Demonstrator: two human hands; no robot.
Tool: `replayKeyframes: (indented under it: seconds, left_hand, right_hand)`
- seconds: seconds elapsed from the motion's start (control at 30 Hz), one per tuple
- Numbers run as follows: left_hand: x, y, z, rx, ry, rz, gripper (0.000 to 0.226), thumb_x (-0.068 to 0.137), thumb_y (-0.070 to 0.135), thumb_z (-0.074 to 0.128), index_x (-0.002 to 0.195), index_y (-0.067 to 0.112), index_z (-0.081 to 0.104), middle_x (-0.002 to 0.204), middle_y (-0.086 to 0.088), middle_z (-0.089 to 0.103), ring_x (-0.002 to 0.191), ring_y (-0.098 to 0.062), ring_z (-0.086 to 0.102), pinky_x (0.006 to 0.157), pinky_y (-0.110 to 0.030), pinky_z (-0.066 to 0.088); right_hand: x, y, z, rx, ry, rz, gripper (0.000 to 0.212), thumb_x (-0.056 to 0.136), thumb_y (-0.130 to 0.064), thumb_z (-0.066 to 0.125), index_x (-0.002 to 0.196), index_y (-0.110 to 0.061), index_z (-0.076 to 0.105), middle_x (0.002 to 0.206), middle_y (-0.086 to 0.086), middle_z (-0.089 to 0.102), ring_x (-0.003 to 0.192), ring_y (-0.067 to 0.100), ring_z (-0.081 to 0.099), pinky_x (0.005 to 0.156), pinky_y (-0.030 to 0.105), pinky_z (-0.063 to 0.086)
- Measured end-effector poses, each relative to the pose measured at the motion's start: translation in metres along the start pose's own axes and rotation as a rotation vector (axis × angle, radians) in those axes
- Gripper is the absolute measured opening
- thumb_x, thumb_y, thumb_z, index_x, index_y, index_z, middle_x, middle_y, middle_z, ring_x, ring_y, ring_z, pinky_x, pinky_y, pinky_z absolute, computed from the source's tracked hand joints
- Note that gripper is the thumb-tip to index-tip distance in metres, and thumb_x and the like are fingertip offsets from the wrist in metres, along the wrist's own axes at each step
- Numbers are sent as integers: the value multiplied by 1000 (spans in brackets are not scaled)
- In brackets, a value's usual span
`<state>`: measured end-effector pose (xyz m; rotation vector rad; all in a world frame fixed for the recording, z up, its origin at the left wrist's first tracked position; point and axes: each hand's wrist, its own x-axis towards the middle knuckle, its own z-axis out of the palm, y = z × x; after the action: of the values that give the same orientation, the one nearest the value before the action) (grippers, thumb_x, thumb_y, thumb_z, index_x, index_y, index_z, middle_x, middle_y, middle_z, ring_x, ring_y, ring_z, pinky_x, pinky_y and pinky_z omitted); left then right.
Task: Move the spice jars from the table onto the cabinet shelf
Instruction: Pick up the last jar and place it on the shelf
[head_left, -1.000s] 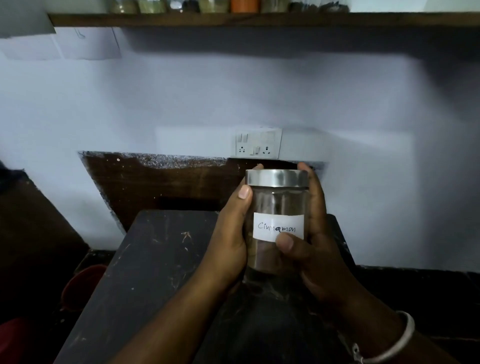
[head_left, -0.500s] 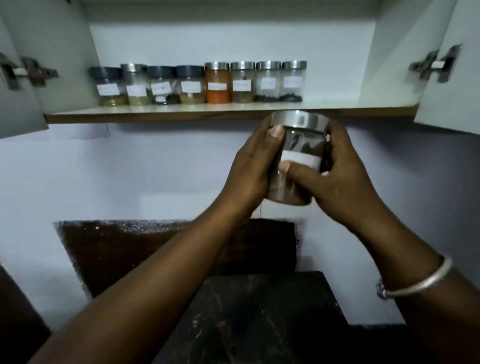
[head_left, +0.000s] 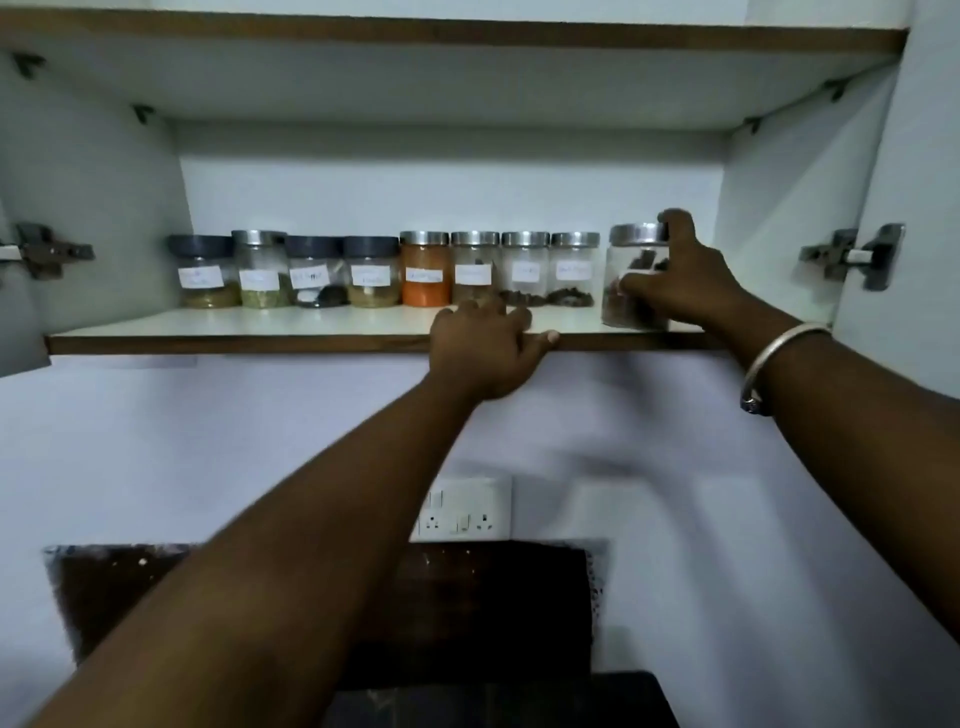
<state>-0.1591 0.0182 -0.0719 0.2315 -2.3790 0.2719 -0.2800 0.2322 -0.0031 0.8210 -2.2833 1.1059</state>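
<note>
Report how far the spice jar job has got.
Done: eight labelled jars already stand in a row at the back of the cabinet shelf. In hand: the right hand grips a ninth, silver-lidded jar at the row's right end, seemingly resting on the shelf; the left hand rests on the shelf edge. Left: letting go. The table is barely in view, so remaining jars cannot be judged.

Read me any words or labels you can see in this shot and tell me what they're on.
None can be read.
Row of eight jars on the shelf: each has a white handwritten label, all too blurred to read.
Ninth jar at the row's right end, nearer the front edge: the right hand grips it; no label shows.
Socket plate on the wall: no readable marking.
</note>
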Motion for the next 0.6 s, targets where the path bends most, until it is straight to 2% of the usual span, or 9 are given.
replayKeyframes:
  seconds: [0.07, 0.17, 0.27, 0.4, 0.6]
  left_hand:
    - [3, 1, 9, 17, 57, 14, 65, 95, 75, 23, 113, 33, 70, 121, -5, 67, 109, -33, 66, 77, -41, 49]
    - [6, -5, 17, 31, 134, 53, 69, 94, 77, 19, 108, 35, 72, 110, -1, 70, 99, -29, 69, 70, -36, 47]
    - [7, -7, 22, 52, 180, 66, 69, 94, 77, 19, 107, 35, 72, 104, 2, 71, 91, -27, 69, 66, -33, 43]
    - [7, -8, 26, 62, 234, 74, 68, 94, 76, 21, 106, 34, 73, 100, 5, 72, 87, -24, 69, 62, -30, 36]
    - [6, -6, 28, 64, 266, 93, 66, 96, 75, 23, 104, 33, 73, 95, 5, 71, 83, -23, 67, 62, -30, 38]
  right_hand:
    - [26, 15, 10, -14, -38, 46, 68, 81, -31, 79, 132, -21, 35, 93, -5, 61, 100, 32, 65, 76, 34, 46]
    - [60, 25, 21, -46, -142, 126, 69, 84, -32, 78, 132, -24, 30, 109, 11, 64, 95, 31, 63, 71, 42, 57]
    - [87, 31, 28, -107, -223, 201, 78, 85, -35, 77, 143, -29, 25, 116, 9, 60, 104, 32, 62, 76, 48, 62]
    - [118, 42, 41, -160, -245, 211, 81, 87, -31, 76, 148, -22, 24, 125, 17, 61, 112, 37, 62, 94, 57, 57]
    - [143, 60, 55, -131, -210, 230, 79, 86, -26, 79, 146, -19, 28, 122, 21, 61, 109, 43, 66, 90, 61, 58]
